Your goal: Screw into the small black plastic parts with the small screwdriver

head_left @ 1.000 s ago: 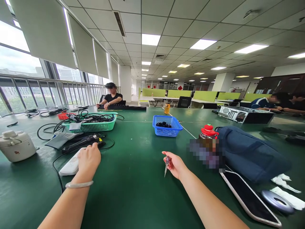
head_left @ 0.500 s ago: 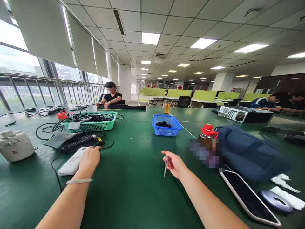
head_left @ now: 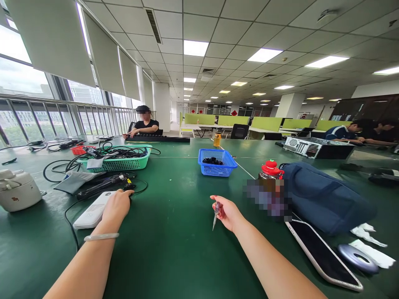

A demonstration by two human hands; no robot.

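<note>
My left hand [head_left: 117,207] is low over the table, back upward and fingers curled at a small black piece by the end of a black cable. Its underside is hidden, so I cannot make out what the fingers hold. Beside the wrist lies a white power bank-like block [head_left: 93,210], partly covered by the hand. A slim, pointed, translucent pen [head_left: 215,214] is pinched in my right hand [head_left: 228,212], tip pointing down above the green table [head_left: 177,249]. Beyond the right hand stands a blue basket [head_left: 217,169] with small black pieces inside.
A green basket [head_left: 124,164] full of black cables stands at left, near a white lidded container [head_left: 20,193]. To the right are a red-lidded jar [head_left: 272,168], a navy bag [head_left: 327,199], a phone [head_left: 324,253] and tissues [head_left: 374,253]. A person [head_left: 144,124] sits across the table.
The view has shifted slightly. Both hands keep nearly the same pose, and the pen remains in my right hand.
</note>
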